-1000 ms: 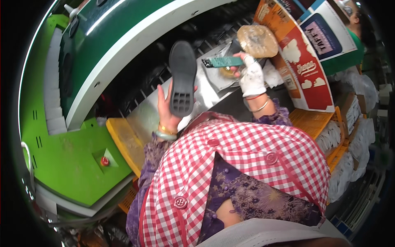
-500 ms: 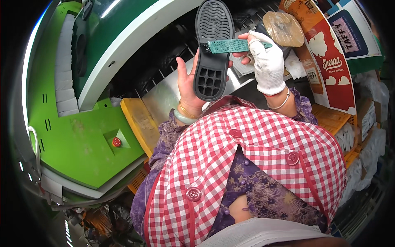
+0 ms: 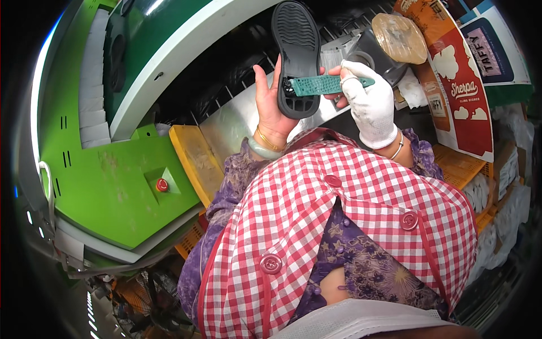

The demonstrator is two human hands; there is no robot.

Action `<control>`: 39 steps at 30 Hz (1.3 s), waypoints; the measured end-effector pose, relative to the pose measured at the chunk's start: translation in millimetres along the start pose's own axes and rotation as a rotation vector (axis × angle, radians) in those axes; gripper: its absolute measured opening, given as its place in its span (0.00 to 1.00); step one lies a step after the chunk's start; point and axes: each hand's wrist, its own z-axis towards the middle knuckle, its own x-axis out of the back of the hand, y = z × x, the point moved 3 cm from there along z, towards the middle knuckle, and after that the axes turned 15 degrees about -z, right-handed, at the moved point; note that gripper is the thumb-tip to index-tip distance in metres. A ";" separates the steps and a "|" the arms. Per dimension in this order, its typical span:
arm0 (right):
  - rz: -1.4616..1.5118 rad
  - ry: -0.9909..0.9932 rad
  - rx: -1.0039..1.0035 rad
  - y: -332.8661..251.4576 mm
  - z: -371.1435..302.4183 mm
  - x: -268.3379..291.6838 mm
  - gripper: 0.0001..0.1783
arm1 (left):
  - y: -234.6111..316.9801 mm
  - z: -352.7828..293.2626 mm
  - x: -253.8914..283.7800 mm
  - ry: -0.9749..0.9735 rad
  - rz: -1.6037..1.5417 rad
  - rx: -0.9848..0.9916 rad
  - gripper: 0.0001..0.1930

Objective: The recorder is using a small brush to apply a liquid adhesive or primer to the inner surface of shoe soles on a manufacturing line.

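A black shoe sole [image 3: 296, 42] with wavy tread at its toe end rests in my bare left hand [image 3: 271, 113]. The fingers lie behind the sole and the thumb sticks out to the left, off it. In a white glove, my right hand [image 3: 370, 107] is closed round the handle of a green plastic brush [image 3: 319, 85]. The brush's dark bristle end touches the sole at the upper edge of the heel grid and covers part of it. The glove leaves some fingertips bare.
A green machine panel [image 3: 107, 192] with a red button [image 3: 162, 185] stands at the left, beside a yellow board [image 3: 195, 158]. Beyond my hands is a metal surface [image 3: 226, 124]. A wrapped tan roll [image 3: 400, 38] and a printed cardboard panel [image 3: 460, 85] stand to the right.
The brush's bristle end has moved down the sole, from the middle to the heel grid. The sole has tilted, so its heel looks shorter. Both hands have shifted slightly right and down.
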 end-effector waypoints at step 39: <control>-0.436 -0.842 0.005 -37.7 41.0 -34.4 0.14 | 26.9 -17.0 20.2 0.062 0.324 0.497 0.38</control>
